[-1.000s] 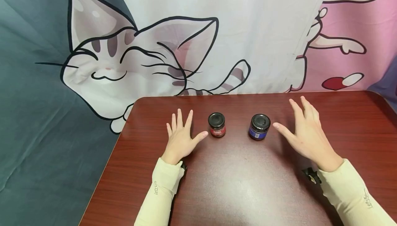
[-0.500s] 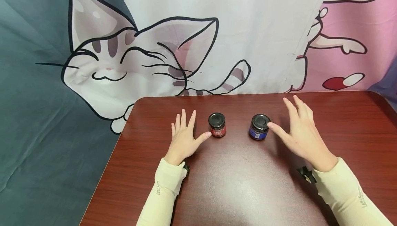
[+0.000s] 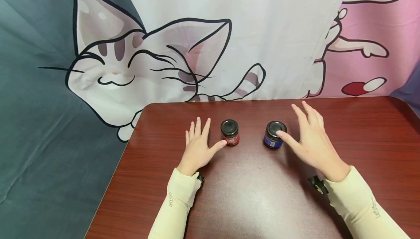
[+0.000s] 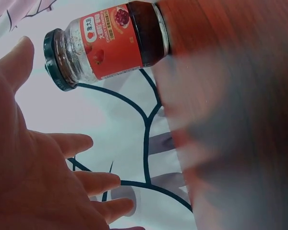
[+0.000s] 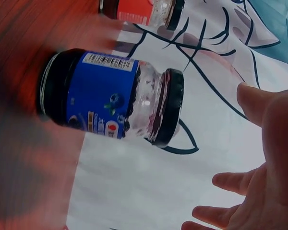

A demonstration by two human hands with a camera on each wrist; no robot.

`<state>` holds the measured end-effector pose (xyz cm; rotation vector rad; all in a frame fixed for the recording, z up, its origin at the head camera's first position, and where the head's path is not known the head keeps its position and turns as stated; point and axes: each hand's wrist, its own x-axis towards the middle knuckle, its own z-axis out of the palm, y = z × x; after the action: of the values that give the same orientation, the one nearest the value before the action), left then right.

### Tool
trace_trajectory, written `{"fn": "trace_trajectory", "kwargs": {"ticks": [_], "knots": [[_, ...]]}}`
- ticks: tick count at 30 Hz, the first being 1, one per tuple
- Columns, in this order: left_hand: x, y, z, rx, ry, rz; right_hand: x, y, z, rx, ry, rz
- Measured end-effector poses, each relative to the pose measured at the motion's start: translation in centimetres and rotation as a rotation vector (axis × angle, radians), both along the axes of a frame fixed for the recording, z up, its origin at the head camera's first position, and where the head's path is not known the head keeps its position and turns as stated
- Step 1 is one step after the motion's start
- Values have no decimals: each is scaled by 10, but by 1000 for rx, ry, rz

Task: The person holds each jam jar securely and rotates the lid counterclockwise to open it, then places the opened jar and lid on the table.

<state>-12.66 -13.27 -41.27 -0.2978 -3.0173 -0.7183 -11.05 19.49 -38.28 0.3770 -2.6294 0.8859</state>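
Two small glass jars with black lids stand upright on the brown table. The jar with the red label (image 3: 230,132) is on the left; its strawberry label faces the left wrist camera, and dark contents fill its lower part. To its right stands the blue-labelled jar (image 3: 274,134), with blueberries pictured on it in the right wrist view. My left hand (image 3: 199,149) is spread beside the red-labelled jar, thumb tip overlapping its edge in the head view. My right hand (image 3: 311,142) hovers right of the blue-labelled jar with fingers apart, its thumb overlapping the lid from above. Neither hand holds anything.
The wood-grain table (image 3: 256,195) reaches a curtain (image 3: 279,31) printed with a cartoon cat. Light sleeves cover both forearms, and a dark wrist device (image 3: 317,185) sits under the right one. The table's left edge slants beside the left arm.
Both hands have moved inward toward the jars: the left hand to the right, the right hand to the left, its thumb now over the blue-labelled jar. The jars have stayed in place.
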Motion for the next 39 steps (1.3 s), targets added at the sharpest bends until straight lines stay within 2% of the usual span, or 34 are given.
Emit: {"fn": "trace_trajectory", "kwargs": {"ticks": [14,39], "knots": [[2,5,-4,13,-1,-9,1,-18,3,2,-17,33],[1,13,-6,52,-4,-21,-2,-60,2,-6,33,103]]}}
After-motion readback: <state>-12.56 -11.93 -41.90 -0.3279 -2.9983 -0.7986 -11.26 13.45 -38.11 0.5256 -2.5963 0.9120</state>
